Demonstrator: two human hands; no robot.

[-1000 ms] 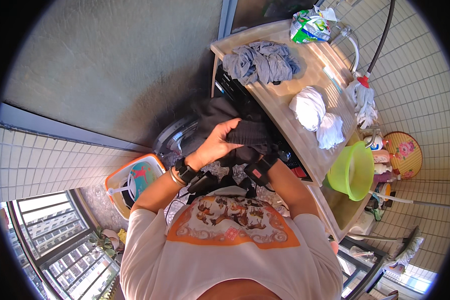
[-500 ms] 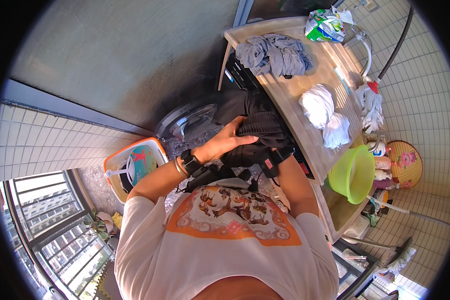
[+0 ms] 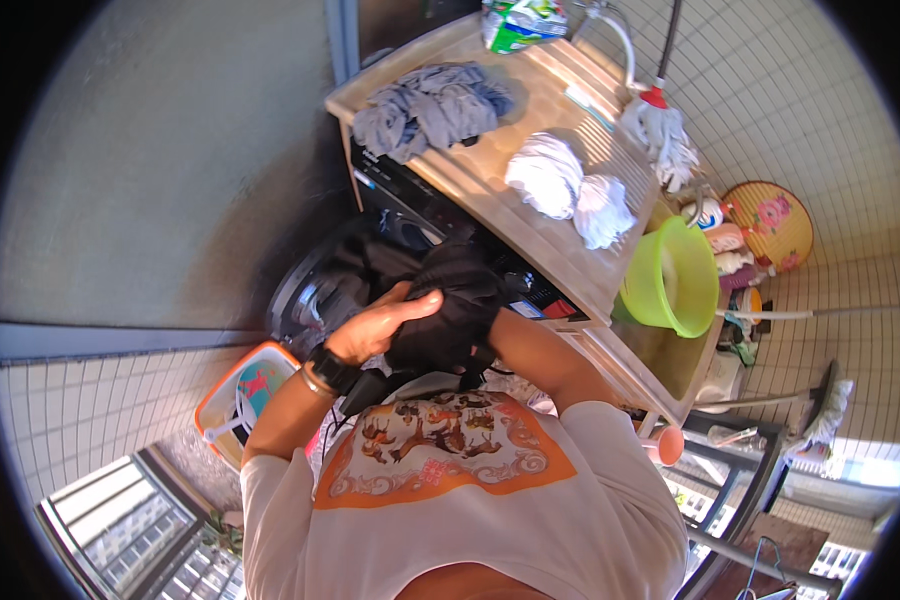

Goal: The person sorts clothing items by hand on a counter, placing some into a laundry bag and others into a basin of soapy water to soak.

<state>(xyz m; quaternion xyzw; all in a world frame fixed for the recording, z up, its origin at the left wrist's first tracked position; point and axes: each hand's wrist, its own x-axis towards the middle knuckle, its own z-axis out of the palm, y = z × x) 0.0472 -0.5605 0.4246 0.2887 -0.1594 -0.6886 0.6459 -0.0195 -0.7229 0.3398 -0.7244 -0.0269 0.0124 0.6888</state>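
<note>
A bundle of black pants (image 3: 445,310) hangs in front of my body. My left hand (image 3: 375,327) is closed on its near left side, thumb lying across the cloth. On the other side my right forearm (image 3: 530,350) reaches into the dark fabric, which hides the right hand and its fingers. Behind the bundle stands a black front-loading washing machine (image 3: 420,190) under a counter. Its round door (image 3: 295,295) swings out to the left, partly covered by the cloth.
On the beige counter (image 3: 490,190) lie a grey garment (image 3: 430,108), two white cloth bundles (image 3: 544,176) and a green-white packet (image 3: 522,24). A lime-green basin (image 3: 660,285) stands at the right, near a mop (image 3: 662,140) and bottles. An orange-rimmed basket (image 3: 213,395) sits at lower left.
The gathered waistband that showed at the top of the black pants has turned out of sight. My right hand has gone deeper into the cloth. The view has swung, shifting the counter leftward.
</note>
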